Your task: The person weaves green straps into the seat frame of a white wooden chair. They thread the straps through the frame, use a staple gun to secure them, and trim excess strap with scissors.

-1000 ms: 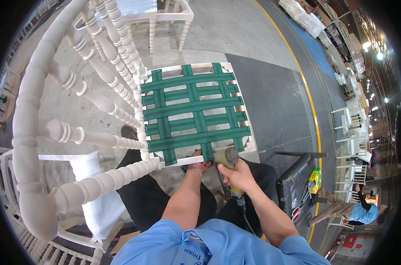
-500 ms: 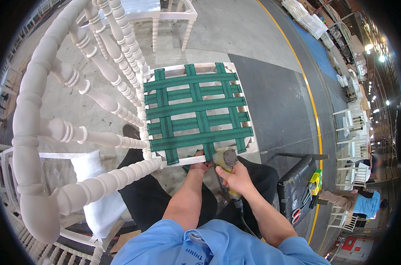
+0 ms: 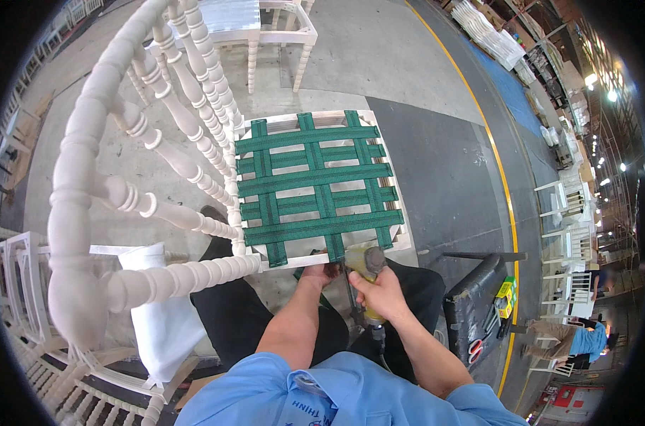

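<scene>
"What's the right grip (image 3: 383, 292) doing?"
"It's wrapped around a hard yellow tool (image 3: 373, 260) with a round gray end, low in the middle of the frame."
"And the left grip (image 3: 321, 272)?"
"Near the seat (image 3: 294, 262) edge. A strap end (image 3: 335, 250) blocks its fingers, so I can't tell."
"Where's the chair (image 3: 188, 220)?"
"Middle and left: bumpy white wood, flat green straps (image 3: 315, 179) woven across."
"What's around?"
"Lower left, white cloth (image 3: 163, 334) behind a bumpy rail (image 3: 188, 278). Lower right, red scissors (image 3: 475, 351) on a black stool (image 3: 471, 298)."
</scene>
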